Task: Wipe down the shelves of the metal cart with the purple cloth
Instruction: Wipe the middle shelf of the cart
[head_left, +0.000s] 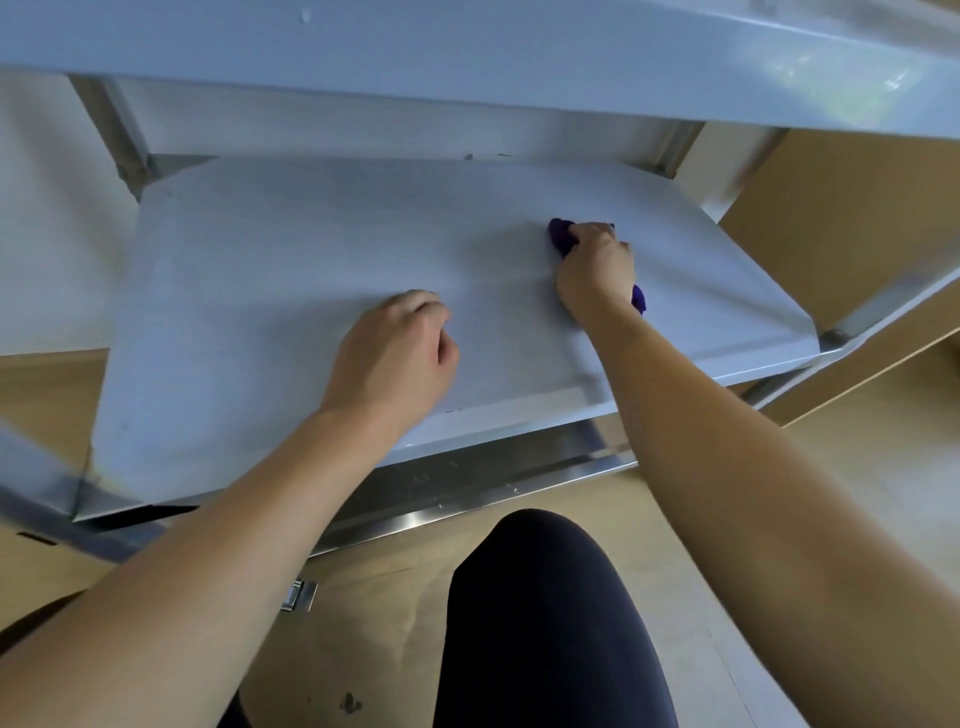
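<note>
Below, the right hand (597, 270) presses a bunched cloth (562, 235) onto the shelf (291, 249). Left hand (395, 358) rests there, fingers curled, empty.

A light wooden floor (379, 639) fills the lower part of the view, with a few dark specks near the bottom. To the left rises a white wall (47, 218). On the right stand tan wooden panels (841, 208), lit evenly by soft daylight.
</note>
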